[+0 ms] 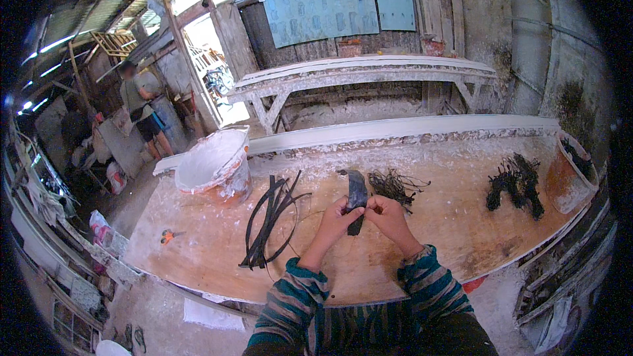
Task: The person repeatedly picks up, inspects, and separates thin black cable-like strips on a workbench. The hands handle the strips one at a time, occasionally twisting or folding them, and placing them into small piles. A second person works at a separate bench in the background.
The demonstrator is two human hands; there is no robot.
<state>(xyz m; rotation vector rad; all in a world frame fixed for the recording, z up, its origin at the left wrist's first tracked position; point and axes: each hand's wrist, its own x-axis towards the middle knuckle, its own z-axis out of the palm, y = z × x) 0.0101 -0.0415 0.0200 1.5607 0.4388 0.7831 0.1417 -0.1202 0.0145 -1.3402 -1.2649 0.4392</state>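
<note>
My left hand [337, 217] and my right hand [388, 214] meet over the middle of the wooden worktable [435, 224], both gripping a flat black strip [357, 192] that stands upright between the fingers. Left of my hands lies a bundle of long black strips [270, 219], fanned out across the board. Just beyond my right hand sits a small tangle of thin black fibres [394, 185].
A plaster-caked bucket [214, 165] stands at the table's back left. A second bucket [572, 170] sits at the right end beside a heap of black fibres [515, 184]. Orange-handled scissors [168, 235] lie near the left edge. A person [142, 109] stands by the doorway.
</note>
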